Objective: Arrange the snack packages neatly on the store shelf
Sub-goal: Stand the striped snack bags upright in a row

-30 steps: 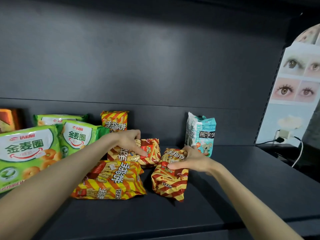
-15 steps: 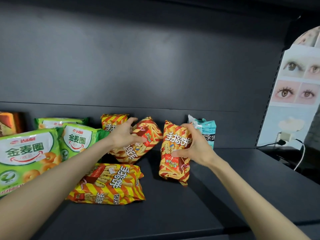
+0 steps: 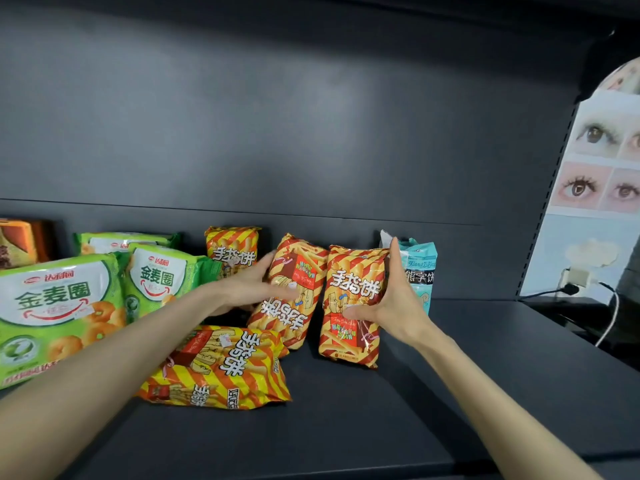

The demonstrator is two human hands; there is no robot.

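Several red-and-yellow striped snack packs sit on the dark shelf. My right hand grips one striped pack that stands upright. My left hand holds a second striped pack, upside down and leaning left, touching the first. A third striped pack lies flat in front. A fourth striped pack stands at the back wall. A teal pack stands just behind my right hand.
Green ring-snack bags stand at the left, a smaller green bag beside them, and a brown box at the far left. At the right hang a poster of eyes and a white cable.
Both hands lifted their striped packs from lying flat to standing. The right pack now stands upright beside the teal pack; the left pack has tipped up against it.
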